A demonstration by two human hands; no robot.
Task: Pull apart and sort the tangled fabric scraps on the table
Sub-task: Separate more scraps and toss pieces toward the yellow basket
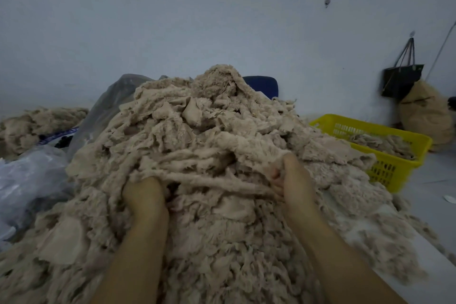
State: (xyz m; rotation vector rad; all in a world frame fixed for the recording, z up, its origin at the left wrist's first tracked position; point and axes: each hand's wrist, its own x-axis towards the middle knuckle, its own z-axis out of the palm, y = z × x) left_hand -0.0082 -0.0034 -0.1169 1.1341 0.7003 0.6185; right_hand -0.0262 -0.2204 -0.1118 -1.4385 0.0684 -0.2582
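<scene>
Far left of the pile (209, 131), a smaller heap (37, 126) of the same beige scraps lies against the wall (222, 20); nearer, just left of the pile, a clear plastic bag (32, 175) is crumpled, and a grey bag (116, 99) stands at the pile's back left edge, touching it. The pile itself, a tall mound of tangled beige fabric scraps, covers most of the counter (429, 284) in front of the person. The left hand (144, 195) is pushed into the pile's front left slope; its fingers are buried in scraps, so its grasp cannot be told. Ropy strands (222, 177) run across the pile's front from that hand to the right hand (288, 175), whose fingers are curled round their end, grasping them. Behind the pile's top right a blue chair back (264, 85) shows. Right of the pile sits a yellow basket (394, 168), slotted in its walls, with more scraps (385, 142) inside; whether it touches the pile cannot be told. Farther right of the pile, a black bag (402, 79) hangs on the wall, with a tan sack (424, 116) just below it.
</scene>
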